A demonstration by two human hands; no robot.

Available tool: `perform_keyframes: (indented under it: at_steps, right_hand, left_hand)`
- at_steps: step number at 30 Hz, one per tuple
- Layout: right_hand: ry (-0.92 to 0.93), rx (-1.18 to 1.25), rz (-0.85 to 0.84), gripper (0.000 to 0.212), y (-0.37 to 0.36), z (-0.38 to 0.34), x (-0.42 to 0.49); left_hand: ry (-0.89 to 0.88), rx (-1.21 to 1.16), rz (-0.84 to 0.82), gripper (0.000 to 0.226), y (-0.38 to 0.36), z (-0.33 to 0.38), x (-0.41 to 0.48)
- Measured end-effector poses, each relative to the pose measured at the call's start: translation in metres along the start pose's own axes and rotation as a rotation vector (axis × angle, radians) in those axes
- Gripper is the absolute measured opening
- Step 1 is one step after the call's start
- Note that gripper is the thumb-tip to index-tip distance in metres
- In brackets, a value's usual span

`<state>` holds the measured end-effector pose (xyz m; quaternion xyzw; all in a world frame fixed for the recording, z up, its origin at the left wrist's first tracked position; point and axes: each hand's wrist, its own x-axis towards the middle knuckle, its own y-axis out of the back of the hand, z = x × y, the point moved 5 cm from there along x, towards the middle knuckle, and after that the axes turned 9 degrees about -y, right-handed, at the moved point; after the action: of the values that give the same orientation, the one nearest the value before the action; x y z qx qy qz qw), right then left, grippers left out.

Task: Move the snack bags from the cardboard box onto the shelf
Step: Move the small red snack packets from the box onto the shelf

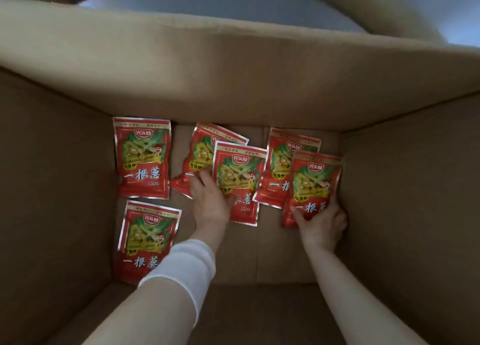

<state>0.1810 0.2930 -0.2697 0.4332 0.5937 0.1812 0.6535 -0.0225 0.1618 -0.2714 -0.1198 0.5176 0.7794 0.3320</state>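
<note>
Six red foil snack bags (141,160) lie flat on the brown cardboard box (65,188) floor, long axes toward the far wall (one tilted). Right hand (324,222) fingers clamp the rightmost bag (315,178); left hand (210,204) fingers rest spread on two middle bags (239,173).

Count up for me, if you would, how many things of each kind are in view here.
snack bags: 6
cardboard box: 1
hands: 2, the left hand and the right hand
Total: 9
</note>
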Motion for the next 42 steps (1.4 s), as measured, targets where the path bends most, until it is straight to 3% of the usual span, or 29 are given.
perform_keyframes:
  at_steps: [3, 6, 9, 11, 13, 19, 26, 31, 34, 38, 42]
  right_hand:
    - [-0.050, 0.063, -0.027, 0.108, 0.001, 0.004, 0.001]
    - [-0.144, 0.247, -0.092, 0.103, 0.001, 0.006, 0.004]
    - [-0.247, 0.411, -0.257, 0.077, -0.006, 0.010, 0.002]
    - [-0.256, 0.432, -0.378, 0.051, -0.009, 0.012, -0.001]
    - [-0.249, 0.464, -0.452, 0.039, -0.009, 0.013, -0.004]
    - [-0.166, 0.519, -0.565, 0.037, 0.010, 0.018, -0.022]
    - [-0.051, 0.593, -0.626, 0.033, 0.061, 0.024, -0.087]
    - [0.001, 0.755, -0.542, 0.040, 0.121, 0.047, -0.157]
    - [0.066, 0.860, -0.449, 0.033, 0.159, 0.075, -0.201]
    - [0.142, 0.995, -0.253, 0.035, 0.197, 0.140, -0.252]
    - [0.125, 1.137, -0.092, 0.040, 0.228, 0.224, -0.303]
  left_hand:
    - [0.055, -0.203, -0.029, 0.077, -0.002, -0.004, 0.004]
    - [0.130, -0.339, -0.114, 0.060, 0.000, -0.010, 0.008]
    - [0.100, -0.329, -0.199, 0.043, 0.001, -0.010, 0.010]
    - [0.085, -0.378, -0.225, 0.042, 0.000, -0.008, 0.009]
    - [0.082, -0.427, -0.232, 0.040, 0.000, -0.007, 0.006]
    - [0.161, -0.586, -0.160, 0.048, 0.022, -0.011, -0.007]
    - [0.116, -0.756, -0.091, 0.021, 0.098, 0.017, -0.065]
    - [-0.053, -0.770, -0.075, 0.015, 0.164, 0.054, -0.139]
    - [-0.193, -0.779, -0.093, 0.021, 0.195, 0.074, -0.185]
    - [-0.393, -0.722, -0.153, 0.031, 0.212, 0.098, -0.246]
    - [-0.547, -0.678, -0.249, 0.020, 0.209, 0.117, -0.320]
